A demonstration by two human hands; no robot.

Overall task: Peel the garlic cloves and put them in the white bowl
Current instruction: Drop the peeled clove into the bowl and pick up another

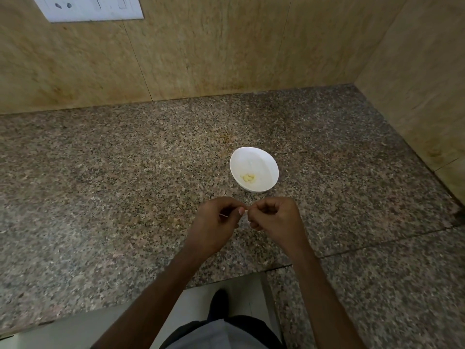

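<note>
**Garlic peeling above the surface, both hands on one clove**

Tiled wall [226, 46] fills the background, with a white socket plate [88, 7] at its upper left. Below it lies the speckled stone surface [100, 172], which carries the white bowl [266, 167] just beyond my hands. My left hand [216, 222] and right hand [276, 220] meet in the air in front of the bowl. The fingers of both are curled in, and their tips are pressed together round a small pale garlic clove [245, 211]. The clove is almost wholly hidden, so I cannot tell how much skin is left on it. A few peeled cloves [248, 178] sit at the bottom of the bowl, yellowish against the white. A thin pale sliver [223, 215], probably a strip of skin, sticks out on the left side of my left hand.

I judge that the peeling is under way and that the drop into the bowl is not yet due. The main risk is a slip. The clove is small and likely slick, and a hard tug on the skin could shoot it out onto the surface or over the near edge to the floor. Loose skin could also cling to my fingers and fall into the bowl with the clove.
</note>
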